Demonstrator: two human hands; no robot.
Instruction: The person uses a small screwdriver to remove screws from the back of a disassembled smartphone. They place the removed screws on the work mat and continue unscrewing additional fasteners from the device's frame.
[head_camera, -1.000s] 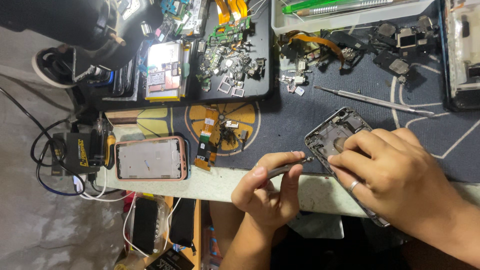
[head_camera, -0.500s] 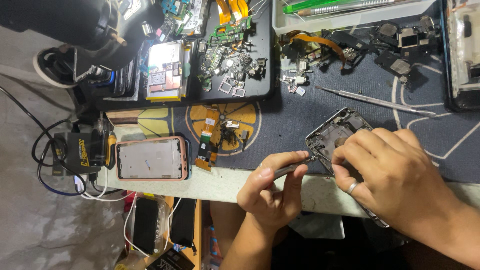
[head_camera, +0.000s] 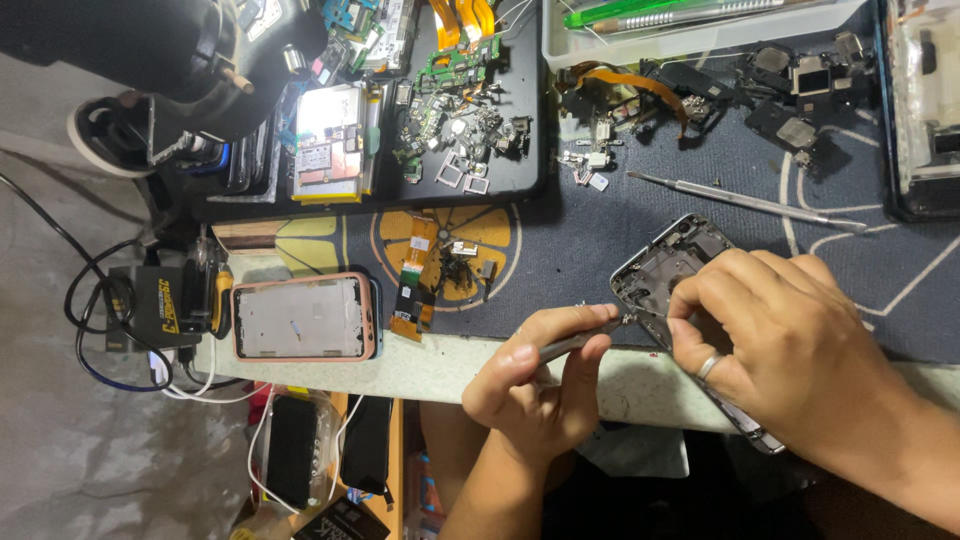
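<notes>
Metal phone housing (head_camera: 668, 268), gripped by right hand (head_camera: 790, 345), has tilted slightly; left hand (head_camera: 545, 385), pinching a screwdriver (head_camera: 575, 343), has closed in on its corner.

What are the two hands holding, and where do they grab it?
The left hand pinches a thin metal tool along its shaft. The right hand holds an opened phone frame across its middle.

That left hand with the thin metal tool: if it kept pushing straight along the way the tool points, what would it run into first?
The left hand aims its thin tool at the opened phone frame, which the right hand steadies. The frame's near corner comes first; the tip looks at or nearly on it, though depth is unclear.
</notes>
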